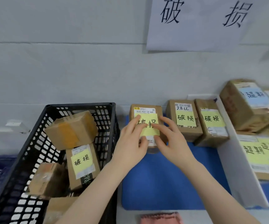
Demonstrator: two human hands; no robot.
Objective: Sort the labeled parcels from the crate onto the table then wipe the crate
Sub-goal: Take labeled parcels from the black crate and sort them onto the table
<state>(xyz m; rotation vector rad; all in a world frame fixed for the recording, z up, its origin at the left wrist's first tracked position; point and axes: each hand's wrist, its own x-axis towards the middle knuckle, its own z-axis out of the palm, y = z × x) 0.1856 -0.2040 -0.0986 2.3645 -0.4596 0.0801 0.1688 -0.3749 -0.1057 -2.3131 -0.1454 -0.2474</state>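
A cardboard parcel point(144, 110) with a yellow note stands on the blue mat point(166, 180) by the wall. My left hand point(133, 141) and my right hand point(171, 139) rest on its front face, fingers fairly straight over the yellow note, thumbs near its lower edge. To the left is the black plastic crate point(80, 107), holding several parcels: a plain box point(71, 129) tilted on top, one with a yellow note point(82, 164), and more below.
Two yellow-labeled parcels point(184, 118) point(212, 122) stand to the right on the mat. Beyond a white divider point(237, 167) lie more parcels point(246, 102) with blue and yellow notes. A paper sign point(196, 23) hangs on the wall. A pink cloth point(160, 218) lies at the table's front edge.
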